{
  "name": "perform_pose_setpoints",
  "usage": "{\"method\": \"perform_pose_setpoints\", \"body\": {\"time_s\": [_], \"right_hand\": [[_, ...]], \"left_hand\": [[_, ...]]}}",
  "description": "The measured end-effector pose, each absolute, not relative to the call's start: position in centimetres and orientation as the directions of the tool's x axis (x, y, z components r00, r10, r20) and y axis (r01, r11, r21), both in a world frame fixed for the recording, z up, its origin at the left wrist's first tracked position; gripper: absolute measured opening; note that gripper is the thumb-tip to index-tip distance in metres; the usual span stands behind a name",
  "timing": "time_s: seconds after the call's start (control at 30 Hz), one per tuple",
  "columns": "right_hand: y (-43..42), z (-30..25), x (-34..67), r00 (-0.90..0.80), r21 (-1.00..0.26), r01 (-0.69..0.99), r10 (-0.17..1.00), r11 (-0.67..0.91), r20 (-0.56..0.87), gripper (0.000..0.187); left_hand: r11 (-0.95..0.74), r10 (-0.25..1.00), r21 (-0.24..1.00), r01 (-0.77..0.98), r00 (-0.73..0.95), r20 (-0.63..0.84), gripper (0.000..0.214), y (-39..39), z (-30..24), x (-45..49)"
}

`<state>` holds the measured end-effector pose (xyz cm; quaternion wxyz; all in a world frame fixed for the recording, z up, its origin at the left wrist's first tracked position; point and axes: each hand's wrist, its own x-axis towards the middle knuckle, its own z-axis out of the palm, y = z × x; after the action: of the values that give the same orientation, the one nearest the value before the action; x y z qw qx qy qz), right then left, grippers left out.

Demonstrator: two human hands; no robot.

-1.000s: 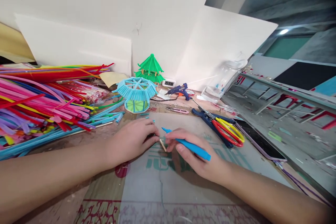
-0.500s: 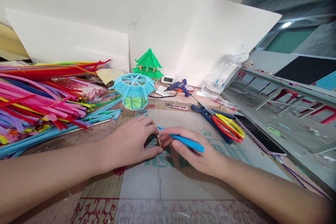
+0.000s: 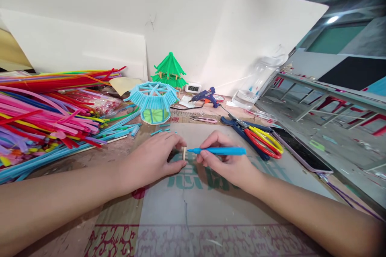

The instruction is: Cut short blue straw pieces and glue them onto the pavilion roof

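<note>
Between the thumb and fingers of my left hand (image 3: 157, 154) is a short pale wooden stick (image 3: 184, 153), held at its ends just above the table sheet. My right hand (image 3: 226, 154) grips a blue marker pen (image 3: 223, 151), its tip pointing left, close to the stick. Whether the tip touches the wood I cannot tell. Beyond my left hand stands a light-blue pipe-cleaner roof on a round green base (image 3: 155, 102). A few short blue pipe-cleaner pieces (image 3: 159, 131) lie in front of it.
Bundles of coloured pipe cleaners (image 3: 45, 116) fill the left side. At the back are a green tiered roof model (image 3: 169, 70), a small clock (image 3: 193, 87), a glue gun (image 3: 206, 96) and a clear plastic jug (image 3: 255, 84). Scissors (image 3: 262, 140), pliers (image 3: 253, 138) and a phone (image 3: 298, 150) lie right.
My right hand has drawn back a little to the right, and the marker has swung to nearly level, its tip now in sight beside the stick. My left hand keeps its hold.
</note>
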<state>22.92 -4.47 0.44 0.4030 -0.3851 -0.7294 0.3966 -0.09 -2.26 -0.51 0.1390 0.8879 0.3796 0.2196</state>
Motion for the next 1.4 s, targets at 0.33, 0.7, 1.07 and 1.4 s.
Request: {"method": "perform_pose_setpoints", "body": {"time_s": [0.33, 0.7, 1.07, 1.4], "right_hand": [[-3.99, -0.08, 22.65, -0.386, -0.932, 0.213, 0.902, 0.293, 0.195, 0.018], [-4.21, 0.38, 22.54, -0.409, -0.909, 0.276, 0.894, 0.311, 0.182, 0.017], [-4.11, -0.02, 22.72, -0.391, -0.902, 0.277, 0.897, 0.33, 0.207, 0.021], [-4.3, 0.67, 22.38, -0.445, -0.886, 0.335, 0.883, 0.32, 0.151, 0.017]], "left_hand": [[-0.695, 0.712, 0.415, 0.588, 0.642, 0.283, 0.015, -2.36, -0.6, -0.05], [-0.706, 0.704, 0.39, 0.591, 0.646, 0.295, 0.016, -2.33, -0.53, 0.0], [-0.702, 0.708, 0.39, 0.596, 0.641, 0.295, 0.016, -2.42, -0.5, 0.03], [-0.702, 0.709, 0.387, 0.597, 0.638, 0.301, 0.016, -2.34, -0.64, 0.04]]}}
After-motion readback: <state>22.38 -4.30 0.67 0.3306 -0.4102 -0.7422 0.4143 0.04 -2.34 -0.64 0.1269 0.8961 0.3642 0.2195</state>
